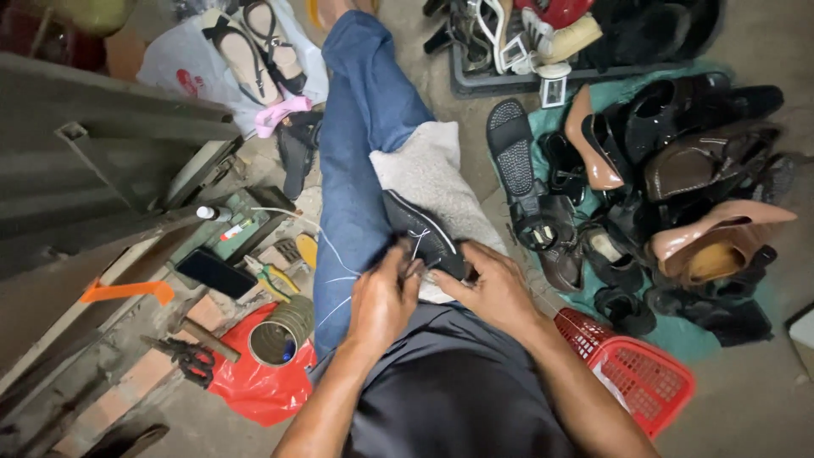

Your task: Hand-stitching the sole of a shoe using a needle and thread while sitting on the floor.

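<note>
Item: black low shoe with pale stitching [421,237], under repair on my lap.

It lies on a cream fleecy cloth [432,165] over my blue-jeaned knee [356,127]. My left hand [381,301] is closed in a pinch on the white thread [335,254] at the shoe's near edge; my right hand [496,288] clasps the heel end, fingers curled round it. Best done, I judge, with the shoe braced firm and each stitch drawn snug. Packaging nearby: white plastic bag with a red mark [182,72], upper left, holding sandals; crumpled red plastic bag [259,386], lower left, under an open tin can [281,332]; red plastic basket [636,373], lower right. The small bottle label [237,231] is too small to tell.
</note>
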